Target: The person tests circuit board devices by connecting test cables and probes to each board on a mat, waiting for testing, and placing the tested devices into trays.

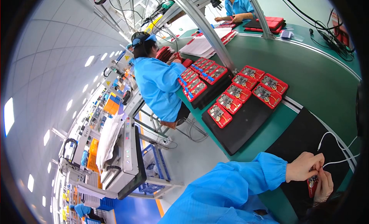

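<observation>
My left hand [305, 167] reaches in from a blue sleeve, its fingers pinched on the end of a white cable [340, 161]. Right beside it, my right hand [324, 186] is closed around a small red-cased circuit board [312, 185], and the fingertips of both hands meet at the top of the case. The fingers partly hide the board and the cable's end. A second white cable [326, 134] lies nearby, its plug tip just above my left hand. Beneath the hands is a black mat [296, 133].
Several red-cased boards [243, 81] rest on a black pad [238, 135] beyond my sleeve. More stand on a dark stack [211, 94]. A metal post [211, 29] rises behind. A co-worker in blue [157, 87] sits at the bench; another person's hands [238, 18] are at the far side.
</observation>
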The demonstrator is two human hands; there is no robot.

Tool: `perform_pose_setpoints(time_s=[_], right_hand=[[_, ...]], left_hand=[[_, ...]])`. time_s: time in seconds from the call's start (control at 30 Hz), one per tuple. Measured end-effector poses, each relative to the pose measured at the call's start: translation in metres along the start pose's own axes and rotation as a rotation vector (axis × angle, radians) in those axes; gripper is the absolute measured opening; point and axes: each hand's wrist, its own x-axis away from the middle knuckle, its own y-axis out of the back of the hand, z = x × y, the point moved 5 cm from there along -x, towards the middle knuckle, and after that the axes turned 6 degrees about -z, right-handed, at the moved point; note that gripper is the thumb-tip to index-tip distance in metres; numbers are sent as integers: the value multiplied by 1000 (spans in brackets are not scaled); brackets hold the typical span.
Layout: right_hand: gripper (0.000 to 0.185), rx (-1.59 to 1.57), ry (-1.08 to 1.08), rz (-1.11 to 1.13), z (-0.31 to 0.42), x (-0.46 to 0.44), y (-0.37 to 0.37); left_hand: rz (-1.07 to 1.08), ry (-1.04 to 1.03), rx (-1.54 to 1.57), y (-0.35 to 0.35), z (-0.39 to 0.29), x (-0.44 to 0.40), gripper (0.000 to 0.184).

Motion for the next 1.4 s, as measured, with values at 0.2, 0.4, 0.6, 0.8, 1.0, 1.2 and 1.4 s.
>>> perform_pose_setpoints(time_s=[0.2, 0.4, 0.6, 0.8, 1.0, 1.2, 1.4], right_hand=[[27, 127, 2, -69, 43, -23, 4], [31, 117, 40, -57, 44, -30, 7], [30, 105, 12, -58, 39, -29, 8], [30, 105, -1, -50, 35, -29, 7], [29, 71, -18, -43, 31, -30, 5], [28, 61, -25, -26, 32, -33, 4], [27, 60, -32, -18, 33, -34, 4]], left_hand=[[104, 190, 105, 39, -18, -18, 53], [-52, 166, -106, 55, 26, -38, 26], [155, 170, -275, 42, 35, -57, 22], [246, 7, -334, 31, 39, -62, 12], [280, 242, -368, 35, 39, -54, 9], [235, 511, -97, 39, 45, -38, 10], [223, 537, -71, 38, 42, -29, 10]])
